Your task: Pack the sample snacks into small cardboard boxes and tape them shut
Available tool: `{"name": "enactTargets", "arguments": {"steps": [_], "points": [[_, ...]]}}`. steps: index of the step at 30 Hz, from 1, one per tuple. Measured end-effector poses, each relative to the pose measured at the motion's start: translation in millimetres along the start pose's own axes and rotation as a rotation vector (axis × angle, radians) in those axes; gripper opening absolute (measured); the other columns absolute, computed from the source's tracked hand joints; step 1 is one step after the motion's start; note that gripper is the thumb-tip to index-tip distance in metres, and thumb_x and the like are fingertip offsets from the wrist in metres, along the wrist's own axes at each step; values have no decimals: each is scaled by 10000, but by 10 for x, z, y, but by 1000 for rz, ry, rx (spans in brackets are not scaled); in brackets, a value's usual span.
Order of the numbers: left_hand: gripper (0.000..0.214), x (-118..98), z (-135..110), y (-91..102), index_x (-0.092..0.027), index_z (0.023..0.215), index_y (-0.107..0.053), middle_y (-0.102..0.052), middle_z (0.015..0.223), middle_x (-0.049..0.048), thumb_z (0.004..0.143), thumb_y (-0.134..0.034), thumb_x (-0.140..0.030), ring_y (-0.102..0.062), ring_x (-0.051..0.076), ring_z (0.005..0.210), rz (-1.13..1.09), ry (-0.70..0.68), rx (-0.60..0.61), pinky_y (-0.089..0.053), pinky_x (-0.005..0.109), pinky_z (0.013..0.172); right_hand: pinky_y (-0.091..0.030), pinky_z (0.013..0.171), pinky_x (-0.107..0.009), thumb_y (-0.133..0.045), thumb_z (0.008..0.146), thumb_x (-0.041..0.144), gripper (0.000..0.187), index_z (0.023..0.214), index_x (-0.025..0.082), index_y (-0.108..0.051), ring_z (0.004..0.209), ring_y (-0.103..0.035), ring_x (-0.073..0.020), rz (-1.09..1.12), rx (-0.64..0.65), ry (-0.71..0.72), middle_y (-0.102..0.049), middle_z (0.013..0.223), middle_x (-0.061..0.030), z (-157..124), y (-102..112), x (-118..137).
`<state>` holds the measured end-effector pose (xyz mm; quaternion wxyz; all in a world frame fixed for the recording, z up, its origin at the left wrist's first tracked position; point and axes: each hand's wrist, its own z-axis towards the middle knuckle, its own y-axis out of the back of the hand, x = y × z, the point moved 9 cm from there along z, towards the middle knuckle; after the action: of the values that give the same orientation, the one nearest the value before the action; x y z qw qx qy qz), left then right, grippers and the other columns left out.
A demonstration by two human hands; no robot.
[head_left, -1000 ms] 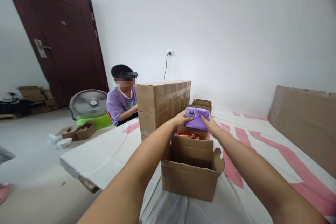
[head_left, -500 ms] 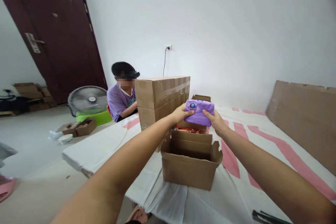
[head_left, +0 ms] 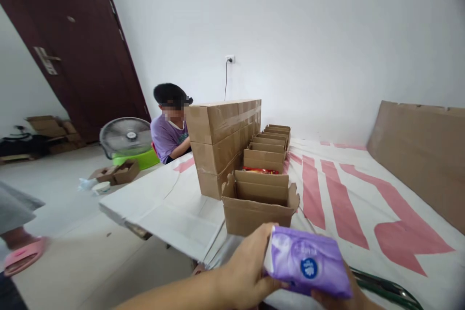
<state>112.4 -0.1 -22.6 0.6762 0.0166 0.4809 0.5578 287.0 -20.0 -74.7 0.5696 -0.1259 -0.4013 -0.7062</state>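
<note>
Both my hands grip a purple soft plastic pack with a round blue label, low in front of me. My left hand holds its left end, thumb below and fingers behind. Its right end is in my right hand, mostly hidden behind the pack. Just beyond stands an open cardboard box with its flaps up; its bottom is out of sight. Red shiny packets show between this box and the one behind it.
Several open boxes run back in a row beside a wall of stacked closed cartons. A person in a cap sits behind the cartons. A large cardboard sheet stands at right. A green metal bar lies near my right hand.
Both hands have brought the purple pack from above the row of boxes back toward me, in front of the nearest box. A person's slippered foot has come into view at left.
</note>
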Motion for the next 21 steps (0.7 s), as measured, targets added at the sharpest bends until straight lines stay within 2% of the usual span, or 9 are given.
{"name": "enactTargets", "arguments": {"steps": [3, 5, 7, 9, 12, 14, 16, 19, 21], "points": [[668, 515, -287, -243, -224, 1351, -381, -602, 1261, 101, 788, -720, -343, -597, 274, 1145, -85, 178, 51, -484, 397, 999, -560, 918, -474, -767, 752, 430, 729, 1387, 291, -437, 1122, -650, -355, 106, 77, -223, -649, 1255, -126, -233, -312, -373], [693, 861, -429, -275, -218, 1358, -388, -603, 1273, 110, 765, -725, -345, -578, 293, 1170, -89, 284, 46, -462, 425, 1028, -519, 957, -530, -794, 698, 497, 778, 1347, 237, -454, 1159, -612, -389, 82, 81, -314, -612, 1270, -169, -286, -460, -615], [760, 1152, -543, -221, -208, 1383, -391, -578, 1334, 129, 730, -745, -365, -540, 326, 1230, -58, 373, 15, -407, 467, 1083, -437, 1035, -586, -823, 594, 607, 938, 1344, 188, -448, 1252, -525, -431, 37, 39, -392, -528, 1355, -213, -297, -534, -871], [804, 1367, -642, -118, -195, 1395, -403, -585, 1339, 136, 702, -761, -387, -539, 343, 1233, -80, 445, -46, -397, 481, 1090, -361, 1098, -595, -798, 556, 692, 1046, 1371, 161, -414, 1344, -426, -439, 29, 18, -459, -438, 1439, -238, -283, -601, -1091], [794, 1547, -761, 50, -181, 1389, -433, -611, 1306, 132, 698, -750, -408, -563, 340, 1205, -184, 485, -144, -430, 462, 1058, -297, 1142, -580, -721, 647, 717, 942, 1341, 150, -430, 1410, -342, -412, 5, 43, -494, -387, 1489, -244, -188, -715, -1241], [766, 1651, -825, 190, -186, 1367, -469, -605, 1297, 124, 689, -746, -410, -560, 338, 1207, -191, 500, -208, -433, 461, 1057, -279, 1146, -587, -708, 666, 708, 910, 1323, 135, -449, 1407, -342, -416, -44, 72, -480, -390, 1490, -256, -76, -800, -1234], [742, 1785, -885, 390, -186, 1275, -565, -583, 1275, 128, 607, -796, -414, -532, 364, 1226, -82, 528, -291, -407, 496, 1084, -301, 1130, -582, -703, 675, 700, 940, 1355, 111, -430, 1368, -396, -414, -85, 116, -466, -426, 1463, -266, 40, -908, -1204], [733, 2005, -978, 758, -174, 1076, -684, -456, 1375, 161, 401, -879, -384, -392, 460, 1327, 139, 573, -465, -298, 591, 1146, -325, 1118, -551, -670, 726, 665, 922, 1392, 84, -407, 1338, -434, -393, -159, 189, -461, -451, 1446, -262, 159, -1058, -1192], [744, 2166, -1044, 956, -177, 1030, -700, -302, 1512, 158, 329, -889, -340, -268, 511, 1397, 159, 616, -572, -231, 628, 1167, -314, 1125, -531, -668, 757, 608, 857, 1381, 73, -429, 1341, -425, -380, -232, 242, -452, -457, 1443, -255, 186, -1131, -1188]]}}
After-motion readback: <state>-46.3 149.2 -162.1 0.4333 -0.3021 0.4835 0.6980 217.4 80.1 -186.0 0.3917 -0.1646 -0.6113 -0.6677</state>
